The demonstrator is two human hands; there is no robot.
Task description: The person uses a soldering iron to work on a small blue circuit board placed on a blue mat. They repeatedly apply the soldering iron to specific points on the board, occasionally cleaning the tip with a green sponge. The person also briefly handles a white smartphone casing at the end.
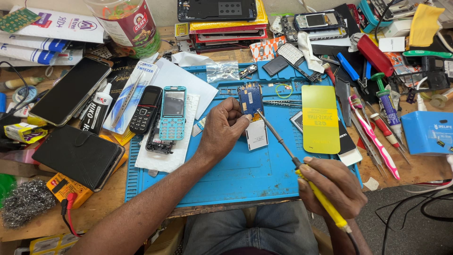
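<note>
While the left hand [225, 128] pinches a small blue circuit board [249, 98] upright over the blue silicone mat [226, 179] on the table, steadying it, the right hand [332, 185] grips a yellow-handled soldering iron [302, 171], tip touching the board.

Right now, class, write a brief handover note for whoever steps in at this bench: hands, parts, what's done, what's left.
Left hand pinches the small blue circuit board upright over the blue work mat.
Right hand grips the yellow-handled soldering iron, tip at the board's lower edge.
The turquoise phone frame and black keypad phone lie on white paper to the left.
Done: phone opened, board out. Left: whether any joint is finished cannot be seen.
</note>
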